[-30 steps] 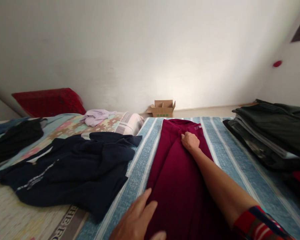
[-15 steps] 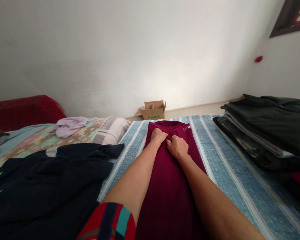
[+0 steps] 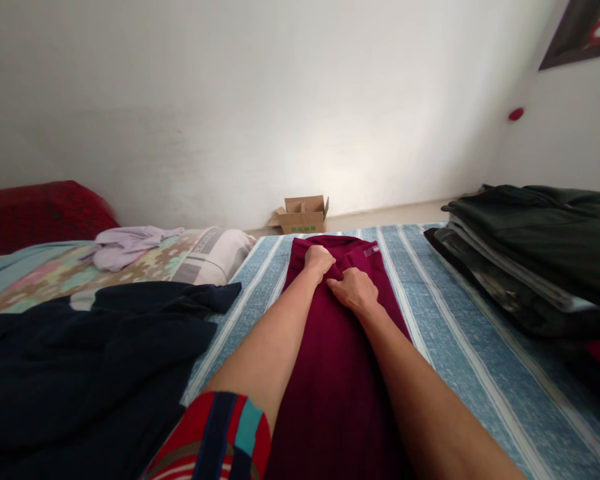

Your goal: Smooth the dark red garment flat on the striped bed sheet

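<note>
A maroon garment [image 3: 330, 373] lies lengthwise in front of me, its far end showing a band with a small printed label at the right corner. Near that far end, my left hand [image 3: 321, 260] is closed, its fingers curled on the fabric. Just to its right and a little nearer to me, my right hand [image 3: 356, 290] is also closed on the cloth, thumb pointing left. Folds of fabric run between the two hands. The fingertips of both are partly hidden.
Blue striped bedding [image 3: 450, 313] lies beneath. A dark navy garment [image 3: 95, 367] spreads at left, with a lilac cloth [image 3: 125, 247] on floral bedding behind it. A stack of folded dark clothes [image 3: 540, 253] sits at right. An open cardboard box [image 3: 303, 217] stands by the wall.
The view has shifted slightly. My right hand has drawn a little nearer to me relative to the garment's far edge, while both hands stay at the maroon cloth.
</note>
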`<state>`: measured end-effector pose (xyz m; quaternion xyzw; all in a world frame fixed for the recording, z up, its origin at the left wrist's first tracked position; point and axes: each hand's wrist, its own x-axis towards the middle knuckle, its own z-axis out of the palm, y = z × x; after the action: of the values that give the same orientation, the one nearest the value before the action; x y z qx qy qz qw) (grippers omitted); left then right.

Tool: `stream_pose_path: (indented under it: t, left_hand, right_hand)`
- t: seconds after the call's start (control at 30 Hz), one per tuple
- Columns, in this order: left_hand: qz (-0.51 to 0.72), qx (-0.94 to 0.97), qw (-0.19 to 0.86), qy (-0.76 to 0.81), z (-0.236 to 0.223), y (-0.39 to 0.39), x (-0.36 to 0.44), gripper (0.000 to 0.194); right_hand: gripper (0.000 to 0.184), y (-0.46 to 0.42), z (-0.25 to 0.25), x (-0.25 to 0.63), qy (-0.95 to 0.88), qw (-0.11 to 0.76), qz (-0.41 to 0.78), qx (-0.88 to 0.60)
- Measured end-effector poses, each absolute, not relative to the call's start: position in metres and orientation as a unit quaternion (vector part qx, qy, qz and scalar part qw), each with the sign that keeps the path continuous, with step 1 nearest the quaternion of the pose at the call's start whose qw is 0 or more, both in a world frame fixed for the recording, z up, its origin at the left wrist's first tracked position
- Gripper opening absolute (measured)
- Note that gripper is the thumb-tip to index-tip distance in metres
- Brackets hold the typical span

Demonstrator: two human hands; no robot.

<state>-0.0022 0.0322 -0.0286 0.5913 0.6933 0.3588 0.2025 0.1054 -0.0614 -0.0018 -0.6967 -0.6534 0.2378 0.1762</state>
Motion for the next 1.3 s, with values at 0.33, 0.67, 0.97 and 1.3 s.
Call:
stream_pose_path:
  t: [0.33, 0.67, 0.97, 1.3]
  left_hand:
    - [0.496, 0.537, 0.244, 0.637, -0.046, 0.029, -0.004, 0.024]
    - [0.435, 0.642, 0.234, 0.587, -0.038, 0.023, -0.011, 0.048]
    - [0.214, 0.775, 0.131, 0.580, -0.008, 0.031, -0.009, 0.042]
    - [0.079, 0.814, 0.037, 0.574, 0.003, 0.034, 0.001, 0.016]
  right_hand:
    - [0.046, -0.059, -0.002, 0.112, -0.652, 0.151, 0.258, -0.697]
    - [0.036, -0.061, -0.007, 0.113, -0.649, 0.167, 0.255, -0.697]
    - [0.037, -0.061, -0.009, 0.113, -0.643, 0.173, 0.249, -0.703]
    - [0.038, -0.062, -0.008, 0.112, -0.643, 0.165, 0.243, -0.708]
